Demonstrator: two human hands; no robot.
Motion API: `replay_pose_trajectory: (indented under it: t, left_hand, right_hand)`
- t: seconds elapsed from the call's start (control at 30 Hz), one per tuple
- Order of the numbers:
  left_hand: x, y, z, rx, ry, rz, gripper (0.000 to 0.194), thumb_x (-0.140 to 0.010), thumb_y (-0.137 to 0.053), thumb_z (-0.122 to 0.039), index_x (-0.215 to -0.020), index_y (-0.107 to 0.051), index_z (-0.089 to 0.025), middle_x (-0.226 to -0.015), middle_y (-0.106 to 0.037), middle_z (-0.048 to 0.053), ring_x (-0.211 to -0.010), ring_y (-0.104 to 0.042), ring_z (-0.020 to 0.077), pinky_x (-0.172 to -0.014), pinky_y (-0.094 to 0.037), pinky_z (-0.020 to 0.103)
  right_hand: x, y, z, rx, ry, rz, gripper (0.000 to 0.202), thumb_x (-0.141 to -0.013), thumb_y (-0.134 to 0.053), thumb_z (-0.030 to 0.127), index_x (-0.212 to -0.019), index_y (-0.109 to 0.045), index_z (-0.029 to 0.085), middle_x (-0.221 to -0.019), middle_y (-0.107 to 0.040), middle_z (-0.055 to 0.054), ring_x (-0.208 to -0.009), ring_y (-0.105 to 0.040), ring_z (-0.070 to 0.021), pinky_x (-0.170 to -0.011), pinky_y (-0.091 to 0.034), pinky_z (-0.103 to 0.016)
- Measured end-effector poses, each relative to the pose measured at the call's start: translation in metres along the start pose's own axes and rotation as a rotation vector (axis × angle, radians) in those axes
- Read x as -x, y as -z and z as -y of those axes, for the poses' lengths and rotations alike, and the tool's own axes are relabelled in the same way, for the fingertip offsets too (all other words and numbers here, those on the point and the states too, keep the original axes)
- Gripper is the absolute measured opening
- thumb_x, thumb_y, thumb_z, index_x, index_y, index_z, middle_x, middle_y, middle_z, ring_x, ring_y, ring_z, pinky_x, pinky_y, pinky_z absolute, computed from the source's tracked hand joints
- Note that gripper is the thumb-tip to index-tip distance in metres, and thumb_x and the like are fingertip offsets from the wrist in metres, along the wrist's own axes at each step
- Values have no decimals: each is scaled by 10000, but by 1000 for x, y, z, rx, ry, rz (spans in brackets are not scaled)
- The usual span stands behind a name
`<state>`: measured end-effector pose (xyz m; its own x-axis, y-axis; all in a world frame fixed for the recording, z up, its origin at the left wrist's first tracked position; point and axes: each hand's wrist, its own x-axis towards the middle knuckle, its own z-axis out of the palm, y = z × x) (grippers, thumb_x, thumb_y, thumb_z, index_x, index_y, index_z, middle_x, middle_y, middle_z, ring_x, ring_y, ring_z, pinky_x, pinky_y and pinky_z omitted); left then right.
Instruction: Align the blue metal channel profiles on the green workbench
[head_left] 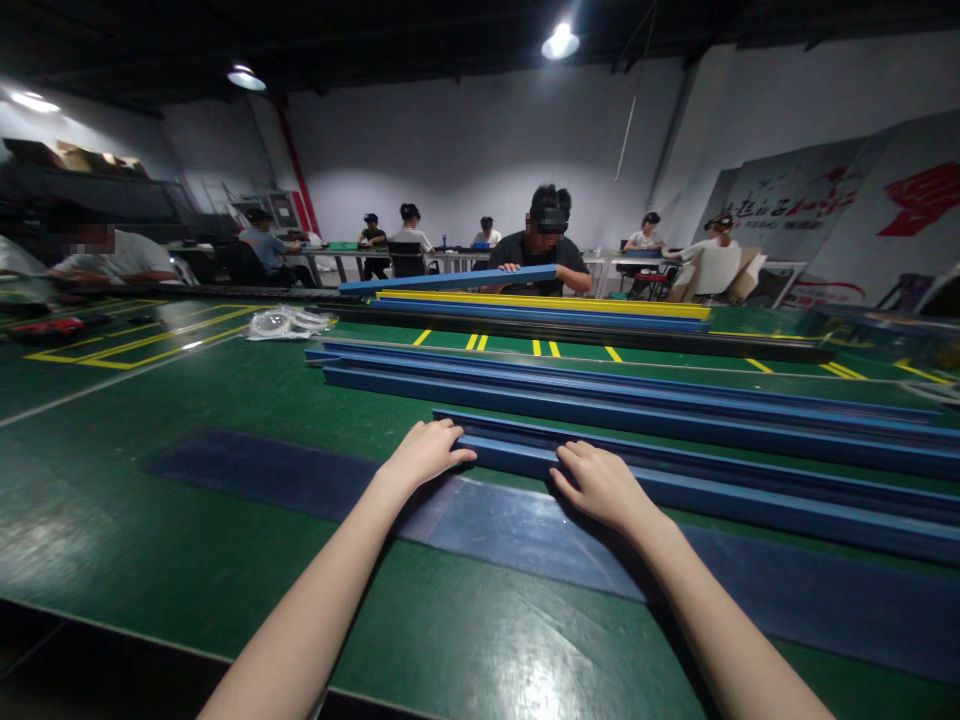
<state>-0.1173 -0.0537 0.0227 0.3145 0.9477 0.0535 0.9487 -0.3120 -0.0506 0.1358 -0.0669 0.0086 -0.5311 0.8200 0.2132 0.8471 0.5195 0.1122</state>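
Observation:
A long blue U-shaped channel [514,459] lies across the green table [180,580], its open side facing up. Around its left end are the fingers of my left hand [424,452], with the thumb along the near side. A short way to the right, my right hand [600,484] grips the same channel, fingertips over its near wall and thumb in front. Nearer to me, a flat, shiny dark-blue strip [491,515] rests on the table beneath my wrists. Two similar blue channels [585,407] lie just beyond the held one.
Farther back are a yellow length [540,302] and a black length [600,338]. Across the table, a co-worker [544,240] holds a blue length [450,279]. White bagged items [289,323] lie to the left. Other people sit at tables behind.

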Motion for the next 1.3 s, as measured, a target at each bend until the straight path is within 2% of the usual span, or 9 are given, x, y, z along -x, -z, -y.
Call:
replay_pose_trajectory:
  t: [0.4,0.6,0.9,1.3]
  left_hand:
    - [0,-1,1,12,1,-6,384,-830,-429,-491,-1028,-582,-200,-1045,-596,66,-932,-570,210,-759,-400,269]
    - [2,4,-2,9,1,-6,361,-826,-437,-491,-922,-624,-197,-962,-613,61,-871,-587,204,-722,-405,269]
    - [2,7,-3,15,20,7,368,-826,-441,-485,-896,-637,-181,-927,-632,82,-895,-589,230,-731,-412,284]
    - [3,10,-3,49,31,45,332,-822,-458,-453,-905,-641,-188,-962,-638,77,-898,-593,213,-741,-413,254]
  right_hand:
    - [0,0,1,-5,-6,8,230,-869,-357,304,-850,-541,168,-862,-601,-69,-814,-538,-169,-673,-338,-254]
    - [-1,1,1,-9,15,11,224,-869,-351,290,-864,-537,165,-858,-601,-66,-804,-542,-170,-664,-337,-256]
    - [-1,1,0,14,47,-13,219,-867,-357,276,-811,-535,162,-798,-594,-63,-753,-546,-159,-634,-327,-249]
    - [-3,-1,-1,3,32,22,325,-903,-273,322,-801,-541,167,-795,-599,-64,-752,-551,-155,-643,-328,-245]
